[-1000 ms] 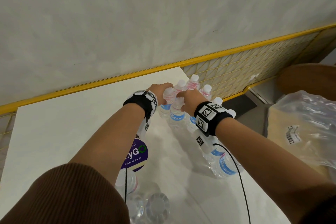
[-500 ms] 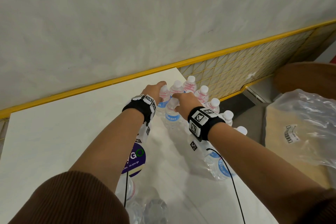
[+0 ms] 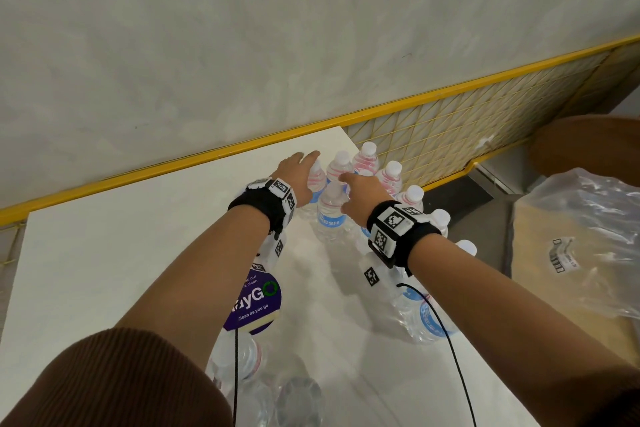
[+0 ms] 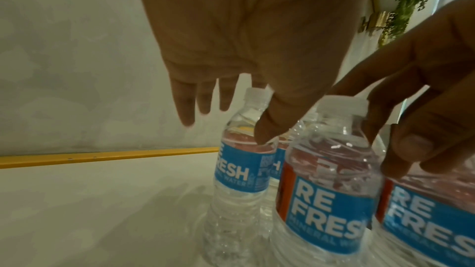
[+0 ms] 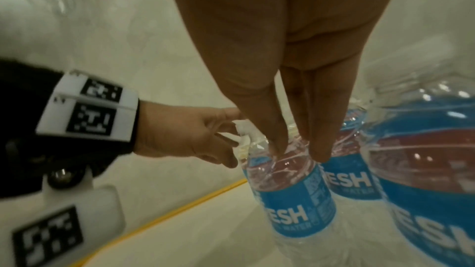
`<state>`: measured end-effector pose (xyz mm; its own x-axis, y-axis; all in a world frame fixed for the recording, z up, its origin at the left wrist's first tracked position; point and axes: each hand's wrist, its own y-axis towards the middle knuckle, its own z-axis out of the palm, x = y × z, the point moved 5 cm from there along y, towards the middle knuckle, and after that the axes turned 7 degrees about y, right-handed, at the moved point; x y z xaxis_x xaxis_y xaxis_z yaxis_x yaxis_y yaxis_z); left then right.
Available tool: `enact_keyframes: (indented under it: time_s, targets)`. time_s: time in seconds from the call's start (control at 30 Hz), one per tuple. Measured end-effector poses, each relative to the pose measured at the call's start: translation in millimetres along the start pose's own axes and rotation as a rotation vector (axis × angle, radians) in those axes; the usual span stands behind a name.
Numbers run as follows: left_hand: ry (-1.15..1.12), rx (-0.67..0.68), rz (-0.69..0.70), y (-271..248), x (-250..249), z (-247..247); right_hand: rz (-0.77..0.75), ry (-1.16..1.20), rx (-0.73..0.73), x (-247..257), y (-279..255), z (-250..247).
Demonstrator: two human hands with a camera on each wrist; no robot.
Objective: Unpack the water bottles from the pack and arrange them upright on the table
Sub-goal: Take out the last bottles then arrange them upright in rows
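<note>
Pack wrap (image 3: pixel 304 388) near; plastic bag (image 3: pixel 588 236) right of table (image 3: pixel 104 270).

Upright bottles (image 3: pixel 391 175) clustered at table's (image 3: pixel 104 270) far right corner, pack (image 3: pixel 277 385) near, plastic wrap (image 3: pixel 588 236) right of table

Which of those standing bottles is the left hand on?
The left hand touches the leftmost upright bottle, nearest the yellow rail; the others stand further right.
</note>
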<state>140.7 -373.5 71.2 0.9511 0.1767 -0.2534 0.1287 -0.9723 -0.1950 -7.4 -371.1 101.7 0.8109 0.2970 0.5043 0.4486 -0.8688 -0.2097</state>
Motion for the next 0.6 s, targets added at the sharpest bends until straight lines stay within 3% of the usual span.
enact_keyframes:
  time_s: [0.13,0.37,0.6]
  targets:
    - [0.011,-0.001,0.063,0.3,-16.7,-3.3,0.122,0.107,-0.020,-22.1,-7.9,-1.0]
    - [-0.093,0.059,0.095,0.7,-35.2,-3.0,0.148,0.255,-0.070,-36.6,-14.5,-5.8]
    - [-0.169,0.078,0.094,-4.8,-25.0,-6.7,0.114,0.288,0.002,-28.2,-17.2,7.8]
